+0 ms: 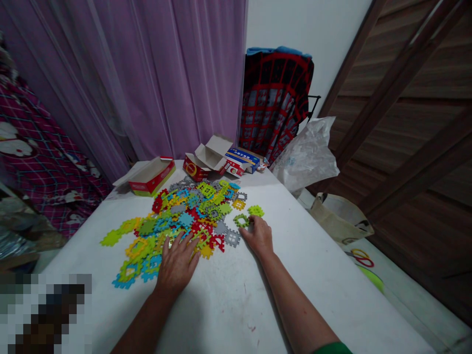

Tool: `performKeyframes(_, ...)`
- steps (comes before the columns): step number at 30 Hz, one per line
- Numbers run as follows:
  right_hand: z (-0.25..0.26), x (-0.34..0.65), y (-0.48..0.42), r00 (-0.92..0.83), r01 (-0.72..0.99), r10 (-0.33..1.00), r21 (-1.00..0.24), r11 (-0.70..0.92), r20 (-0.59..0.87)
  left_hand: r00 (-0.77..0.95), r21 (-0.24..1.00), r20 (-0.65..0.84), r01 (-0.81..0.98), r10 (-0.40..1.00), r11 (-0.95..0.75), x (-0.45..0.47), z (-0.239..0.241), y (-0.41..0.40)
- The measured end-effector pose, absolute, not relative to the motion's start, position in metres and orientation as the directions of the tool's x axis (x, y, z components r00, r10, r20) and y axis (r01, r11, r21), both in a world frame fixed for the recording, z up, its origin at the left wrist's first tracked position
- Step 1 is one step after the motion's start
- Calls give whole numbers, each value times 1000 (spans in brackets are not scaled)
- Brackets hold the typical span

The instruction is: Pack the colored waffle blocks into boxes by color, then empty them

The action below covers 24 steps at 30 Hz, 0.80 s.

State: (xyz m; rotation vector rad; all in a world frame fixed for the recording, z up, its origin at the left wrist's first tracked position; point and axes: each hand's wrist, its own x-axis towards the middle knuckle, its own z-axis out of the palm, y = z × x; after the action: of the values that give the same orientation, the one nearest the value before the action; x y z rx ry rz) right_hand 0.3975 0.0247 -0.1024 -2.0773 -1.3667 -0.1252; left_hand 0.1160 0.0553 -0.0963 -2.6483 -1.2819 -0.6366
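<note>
A heap of flat, notched interlocking plastic pieces (186,219) in green, yellow, blue, red and grey spreads over the white table. My left hand (176,268) lies on the near edge of the heap, its fingers spread and holding nothing. To the right of the heap, my right hand (260,237) has its thumb and forefinger at the edge of a green square piece (238,217) with an open centre. Just beyond those fingers lies a brighter green piece (255,211). A grey window-like piece (232,238) rests left of my right thumb.
Open cardboard boxes, one red and green (153,178) and one red (195,169), stand at the table's far edge beside a blue box (243,158). A clear plastic bag (309,157) hangs at the right edge. Below are a beige bag (337,216) and red-handled scissors (363,259).
</note>
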Motion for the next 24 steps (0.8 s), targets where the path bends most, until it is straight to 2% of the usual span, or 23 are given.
performKeyframes(24,-104,396,24,431,860,815,-451,-241,387,548,69,441,769,711,-635,115,-98,57)
